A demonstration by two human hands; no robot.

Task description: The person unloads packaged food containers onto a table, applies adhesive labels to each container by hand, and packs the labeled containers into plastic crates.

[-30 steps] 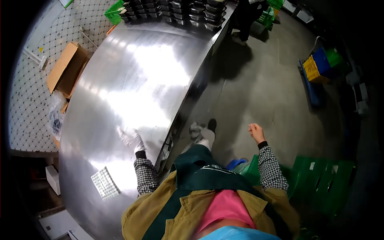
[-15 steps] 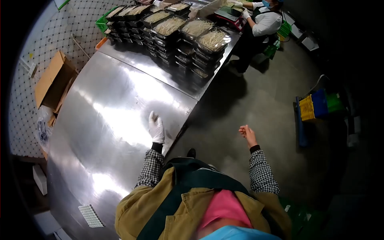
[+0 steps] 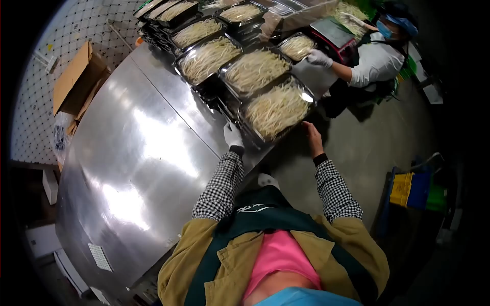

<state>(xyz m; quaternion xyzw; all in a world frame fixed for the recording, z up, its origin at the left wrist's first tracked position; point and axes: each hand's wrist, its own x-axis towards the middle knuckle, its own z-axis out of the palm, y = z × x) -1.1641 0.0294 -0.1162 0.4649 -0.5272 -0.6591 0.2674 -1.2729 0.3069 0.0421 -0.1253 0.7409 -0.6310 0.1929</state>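
Here, gloved left hand [image 3: 233,135] beside nearest tray [image 3: 277,111], grip unclear; bare right hand [image 3: 314,139] unclenched opposite

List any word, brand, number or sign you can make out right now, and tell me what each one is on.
None can be read for certain.
Dark green apron: white lettering on the front, too small and foreshortened to read.
White sheet on the metal table: rows of tiny marks, too small to read.
Trays of pale strands: no lettering that I can make out.
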